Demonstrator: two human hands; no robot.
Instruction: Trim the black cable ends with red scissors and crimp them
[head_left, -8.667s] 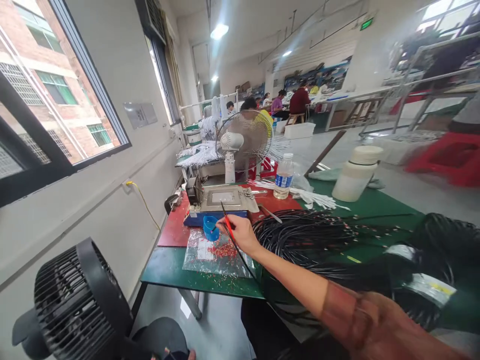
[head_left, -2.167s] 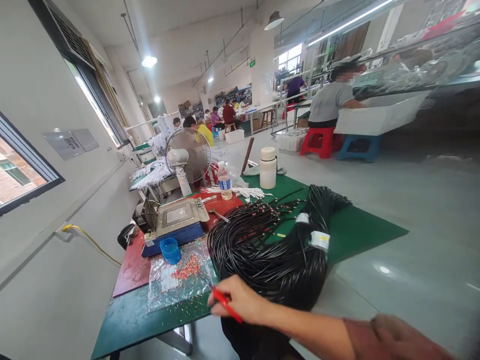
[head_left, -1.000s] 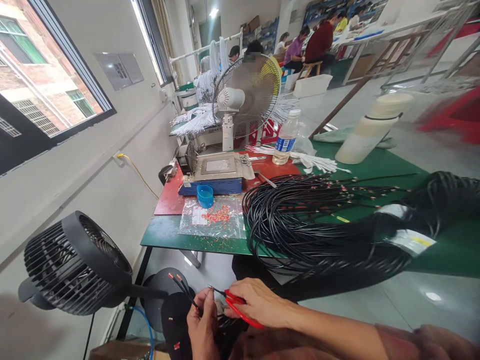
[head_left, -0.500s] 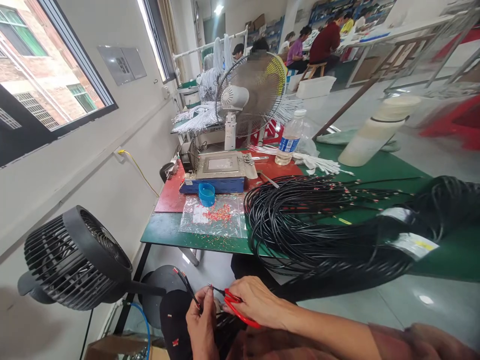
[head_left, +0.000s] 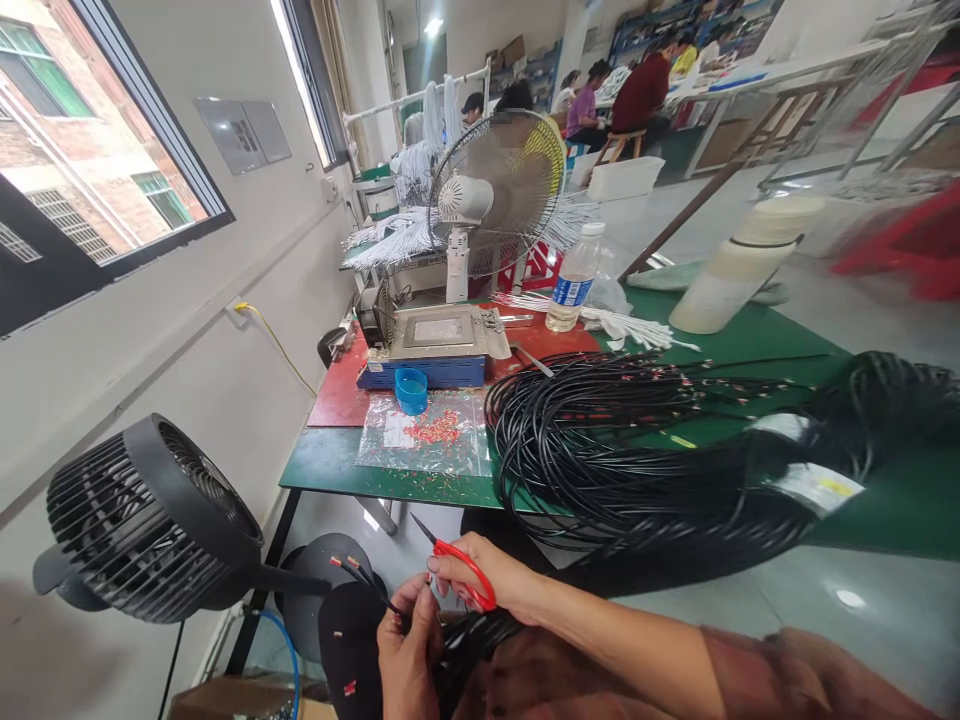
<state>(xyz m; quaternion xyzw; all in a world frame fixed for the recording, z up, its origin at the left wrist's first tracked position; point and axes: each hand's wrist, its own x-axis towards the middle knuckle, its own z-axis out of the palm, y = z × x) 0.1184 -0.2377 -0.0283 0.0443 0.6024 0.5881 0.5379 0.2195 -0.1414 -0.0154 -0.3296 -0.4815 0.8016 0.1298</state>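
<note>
Cables point(head_left: 375, 588) pinched in left hand point(head_left: 409, 635), jutting past its closed fingers, red scissors point(head_left: 450, 549) in curled right hand point(head_left: 487, 575)

Between the left hand point(head_left: 409, 645) and the table's point(head_left: 322, 458) front edge lies open room, scissors point(head_left: 444, 549) poking in — the black fan point(head_left: 161, 515) bars the left, heaped cables point(head_left: 592, 455) the right.
</note>
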